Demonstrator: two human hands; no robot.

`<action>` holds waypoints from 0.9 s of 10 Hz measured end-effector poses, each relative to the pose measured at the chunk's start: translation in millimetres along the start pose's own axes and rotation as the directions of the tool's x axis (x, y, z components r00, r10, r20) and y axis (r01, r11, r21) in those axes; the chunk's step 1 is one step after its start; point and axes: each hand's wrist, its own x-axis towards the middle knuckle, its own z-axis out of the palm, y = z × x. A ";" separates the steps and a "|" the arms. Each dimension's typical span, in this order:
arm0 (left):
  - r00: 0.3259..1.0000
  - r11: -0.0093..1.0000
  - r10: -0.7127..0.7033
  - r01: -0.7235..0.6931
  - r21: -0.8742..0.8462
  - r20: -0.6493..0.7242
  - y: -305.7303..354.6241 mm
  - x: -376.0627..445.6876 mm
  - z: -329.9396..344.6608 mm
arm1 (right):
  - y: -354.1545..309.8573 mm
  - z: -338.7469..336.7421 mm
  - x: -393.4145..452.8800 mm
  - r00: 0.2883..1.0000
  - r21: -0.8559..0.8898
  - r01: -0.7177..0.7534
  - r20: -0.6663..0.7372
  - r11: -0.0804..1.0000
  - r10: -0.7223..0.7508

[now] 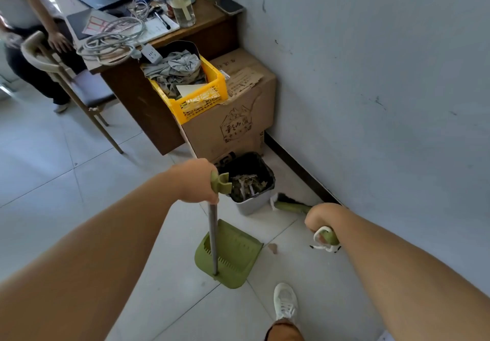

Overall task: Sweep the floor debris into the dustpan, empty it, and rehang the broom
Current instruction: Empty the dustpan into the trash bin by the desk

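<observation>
Pale blue scuffed wall (371, 75) fills the right of the frame. Light grey tiled floor (66, 168) spreads lower left. A brown wooden desk (138, 96) and chair (79, 86) stand upper left, daylight beyond.

Matt green plastic dustpan (233, 255) on grey metal pole; glossy tiled floor (79, 181); cardboard box (238, 118).

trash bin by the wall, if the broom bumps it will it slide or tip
The bin looks like thin plastic holding only paper scraps, so it is probably light and would likely slide on the smooth tiled floor. It is squat with a wide mouth, so tipping seems unlikely. The box right behind it should stop it moving back.
</observation>
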 end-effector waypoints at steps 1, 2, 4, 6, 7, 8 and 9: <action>0.999 0.999 0.041 -0.040 0.035 -0.015 1.4 -19.1 13.6 | 7.1 24.7 -23.8 0.991 -0.048 -0.120 0.052 0.992 0.123; 0.996 0.994 0.088 -0.087 0.072 -0.022 2.5 -38.4 29.5 | 17.5 42.7 -48.2 0.989 0.027 -0.138 0.066 0.990 0.136; 0.990 0.983 0.138 -0.135 0.121 -0.018 9.3 -61.6 51.8 | 43.0 59.5 -69.6 0.986 0.352 -0.158 -0.001 0.923 0.169; 0.989 0.978 0.145 -0.143 0.149 -0.003 22.3 -65.1 65.3 | 58.2 66.7 -64.9 0.977 0.474 -0.136 -0.081 0.870 0.197; 0.991 0.978 0.134 -0.135 0.161 0.017 29.7 -58.0 70.9 | 62.5 62.6 -47.4 0.975 0.517 -0.145 -0.070 0.844 0.210; 0.992 0.982 0.119 -0.124 0.143 0.040 38.1 -49.1 76.8 | 63.3 61.0 -27.6 0.977 0.572 -0.144 -0.049 0.807 0.210; 0.992 0.984 0.107 -0.116 0.136 0.070 45.5 -38.8 82.4 | 64.2 61.7 -9.0 0.975 0.576 -0.173 -0.014 0.799 0.222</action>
